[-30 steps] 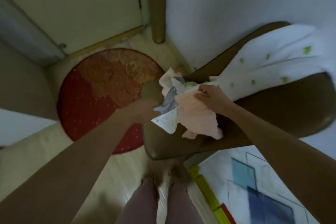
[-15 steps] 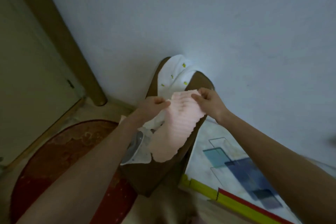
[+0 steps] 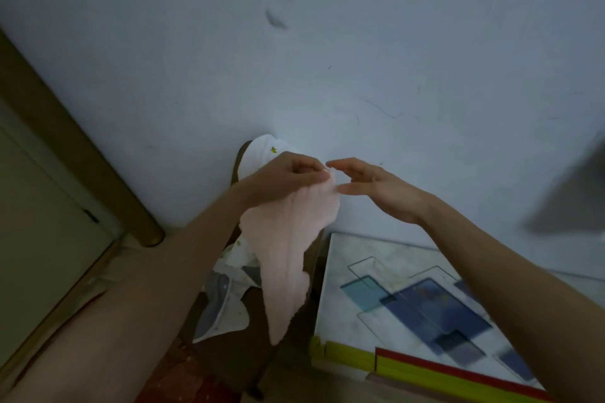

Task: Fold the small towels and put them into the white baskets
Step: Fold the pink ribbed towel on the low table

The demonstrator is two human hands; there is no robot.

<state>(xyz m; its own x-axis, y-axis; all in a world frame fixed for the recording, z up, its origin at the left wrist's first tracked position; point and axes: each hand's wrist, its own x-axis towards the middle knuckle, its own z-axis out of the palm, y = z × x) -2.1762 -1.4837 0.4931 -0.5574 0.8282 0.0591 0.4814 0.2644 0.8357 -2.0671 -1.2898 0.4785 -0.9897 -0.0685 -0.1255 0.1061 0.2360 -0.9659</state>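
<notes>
A small pink towel (image 3: 291, 252) hangs down in front of me above a brown chair (image 3: 235, 357). My left hand (image 3: 288, 177) pinches its top corner, fingers curled. Just to the right, my right hand (image 3: 370, 188) is spread with straight fingers and thumb, its fingertips at the towel's top edge but not closed on it. More small cloths (image 3: 229, 298), white and grey, lie on the chair seat below. A white cloth with green dots (image 3: 262, 154) drapes over the chair back. No white basket is in view.
A pale wall (image 3: 327, 59) fills the upper view. A patterned mat with blue rectangles (image 3: 409, 298) lies on the right, edged by yellow and red strips (image 3: 425, 366). A brown door frame (image 3: 65, 154) runs down the left. A red rug (image 3: 183, 366) shows beneath the chair.
The pink towel was lifted off the chair and raised. My right hand has let go of its top edge, so it now hangs from my left hand alone. The view tilted up.
</notes>
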